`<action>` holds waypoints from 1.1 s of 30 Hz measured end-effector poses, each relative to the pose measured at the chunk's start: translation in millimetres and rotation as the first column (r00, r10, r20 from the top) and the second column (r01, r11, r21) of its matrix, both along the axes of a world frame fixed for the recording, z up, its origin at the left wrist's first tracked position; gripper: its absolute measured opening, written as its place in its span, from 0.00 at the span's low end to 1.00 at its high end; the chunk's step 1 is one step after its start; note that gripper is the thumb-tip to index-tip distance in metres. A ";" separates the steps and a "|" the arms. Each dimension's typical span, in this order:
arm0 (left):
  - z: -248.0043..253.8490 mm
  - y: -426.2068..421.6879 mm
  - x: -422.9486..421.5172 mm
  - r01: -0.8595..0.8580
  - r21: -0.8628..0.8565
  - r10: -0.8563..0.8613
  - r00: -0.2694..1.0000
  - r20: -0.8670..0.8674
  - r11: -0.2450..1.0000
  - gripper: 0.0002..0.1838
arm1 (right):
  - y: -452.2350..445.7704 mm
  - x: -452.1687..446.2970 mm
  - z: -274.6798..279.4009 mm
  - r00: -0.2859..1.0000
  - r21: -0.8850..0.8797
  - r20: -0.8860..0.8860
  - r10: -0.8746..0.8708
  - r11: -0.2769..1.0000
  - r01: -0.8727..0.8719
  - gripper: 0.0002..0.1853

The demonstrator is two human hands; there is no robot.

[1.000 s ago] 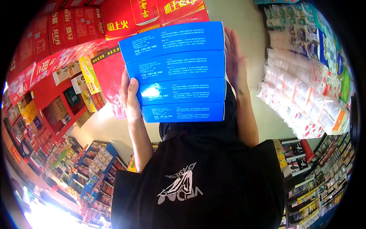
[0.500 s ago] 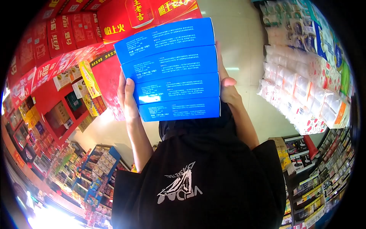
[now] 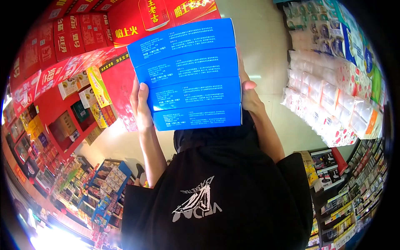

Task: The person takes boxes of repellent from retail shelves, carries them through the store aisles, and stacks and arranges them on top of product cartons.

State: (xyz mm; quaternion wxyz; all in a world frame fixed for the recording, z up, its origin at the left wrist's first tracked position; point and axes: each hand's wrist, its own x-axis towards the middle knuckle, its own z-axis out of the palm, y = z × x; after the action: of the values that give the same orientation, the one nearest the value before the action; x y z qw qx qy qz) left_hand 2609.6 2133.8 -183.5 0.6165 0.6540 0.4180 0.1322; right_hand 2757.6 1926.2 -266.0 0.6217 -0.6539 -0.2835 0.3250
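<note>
Several blue boxes [image 3: 191, 79] with small white print are stacked edge to edge in front of my chest. My left hand [image 3: 141, 102] grips their left side, its thumb bent over the edge and the other fingers partly behind. At the right side, my right hand [image 3: 249, 93] presses against the box ends with its thumb sticking out; its other fingers are mostly hidden by the boxes. The stack leans slightly, with its top box shifted to the left.
Red drink cartons [image 3: 125, 25] rise at the upper left. Packs of clear plastic containers [image 3: 325, 91] are piled on the right. Goods racks stand at the lower left [image 3: 110, 183] and lower right [image 3: 341, 208]. Pale floor tiles [image 3: 264, 54] show between. Part of a person's leg appears beyond my left elbow.
My right hand, raised and spread beside the stack a second ago, has come down onto its right side. The boxes have shifted slightly left and up. The leg has come into view.
</note>
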 end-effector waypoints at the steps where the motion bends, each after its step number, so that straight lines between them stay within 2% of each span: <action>1: -1.7 1.1 -0.9 0.003 0.003 -0.003 1.000 0.007 1.000 0.32 | -0.4 -1.6 -1.3 1.000 0.016 -0.010 -0.025 1.000 0.026 0.65; 4: -7.1 10.8 -8.3 0.117 0.031 -0.118 0.992 0.031 0.993 0.39 | -2.8 -9.7 -5.3 0.988 0.087 -0.076 -0.134 0.986 0.140 0.65; 6: -17.6 13.2 -9.0 0.109 0.013 -0.109 0.974 0.199 0.994 0.45 | -10.8 -9.7 -5.1 0.956 0.150 -0.167 -0.241 0.952 0.266 0.67; 7: -21.4 13.7 -10.7 0.101 0.005 -0.098 0.955 0.280 0.995 0.48 | -14.7 -9.2 -4.0 0.961 0.144 -0.162 -0.225 0.958 0.248 0.66; 8: -22.3 14.6 -14.3 0.128 -0.037 -0.113 0.954 0.276 0.991 0.54 | -20.0 -10.9 -2.4 0.964 0.136 -0.161 -0.213 0.962 0.235 0.66; 11: -28.3 9.9 -28.0 0.179 -0.080 -0.146 0.940 0.309 0.981 0.54 | -34.7 -20.0 1.1 0.976 0.076 -0.150 -0.157 0.982 0.170 0.67; 12: -28.9 2.9 -33.2 0.103 -0.005 -0.099 0.970 0.220 0.995 0.53 | -37.7 -23.6 3.2 0.979 0.064 -0.154 -0.132 0.988 0.143 0.67; 15: -32.6 -4.9 -54.0 0.092 -0.046 -0.086 0.990 0.114 0.995 0.53 | -45.1 -31.0 5.4 0.986 0.036 -0.157 -0.061 0.997 0.067 0.68; 19: -32.7 -6.5 -63.2 0.117 -0.041 -0.108 0.980 0.167 0.992 0.47 | -38.9 -39.4 10.2 0.992 0.046 -0.120 0.024 0.999 -0.019 0.67; 20: -26.9 -6.2 -64.7 0.148 0.002 -0.148 0.986 0.081 0.989 0.41 | -40.0 -38.6 9.6 0.995 0.018 -0.083 0.058 0.998 -0.057 0.66; 21: -26.6 -4.5 -64.5 0.161 -0.012 -0.160 0.984 0.074 0.987 0.40 | -41.3 -38.3 9.0 0.995 -0.015 -0.047 0.092 0.996 -0.092 0.65; 23: -27.1 -1.1 -66.2 0.185 -0.044 -0.182 0.982 0.059 0.982 0.38 | -40.2 -40.4 9.6 0.995 0.001 -0.054 0.078 0.997 -0.078 0.64; 26: -27.5 -3.5 -66.6 0.129 -0.093 -0.124 0.991 0.050 0.987 0.37 | -38.3 -40.2 8.7 0.996 0.010 -0.043 0.077 0.997 -0.077 0.64; 29: -25.1 -3.8 -67.2 0.147 -0.071 -0.147 0.989 0.016 0.987 0.38 | -37.9 -42.0 5.4 0.997 0.040 -0.051 0.064 0.997 -0.062 0.65; 32: -30.2 -10.7 -62.6 0.107 -0.051 -0.096 0.978 0.186 0.993 0.40 | -38.7 -44.8 10.1 0.992 0.080 -0.126 -0.004 0.997 0.014 0.67; 33: -31.6 -12.8 -64.3 0.084 -0.091 -0.062 0.973 0.220 0.992 0.44 | -39.9 -44.7 17.2 0.987 0.084 -0.158 -0.032 0.995 0.045 0.67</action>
State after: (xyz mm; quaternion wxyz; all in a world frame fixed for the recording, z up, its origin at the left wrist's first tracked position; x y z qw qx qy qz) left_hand 2545.3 2121.0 -215.2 0.6949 0.6189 0.3299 0.1588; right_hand 2712.9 1886.3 -248.8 0.6761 -0.6040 -0.2349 0.3506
